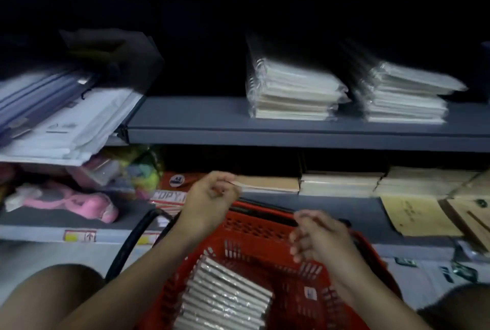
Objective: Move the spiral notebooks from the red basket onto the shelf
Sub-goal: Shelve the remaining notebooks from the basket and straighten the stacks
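A red basket (254, 226) sits low in the middle, between my knees. Inside it stand several wrapped spiral notebooks (225, 298) in a row on edge. Two stacks of wrapped spiral notebooks lie on the grey shelf (191, 117): one stack (291, 90) in the middle, another stack (403, 96) to its right. My left hand (209, 197) hovers above the basket's far left rim, fingers loosely curled, holding nothing. My right hand (315, 236) hangs over the basket's right side, fingers half bent and empty.
White folders and paper packs (58, 117) overhang the shelf at left. The lower shelf holds pink items (79, 202), a copy-paper pack (169, 197), brown notebooks (339, 183) and envelopes (413, 215). The basket's black handle (132, 244) arcs at left.
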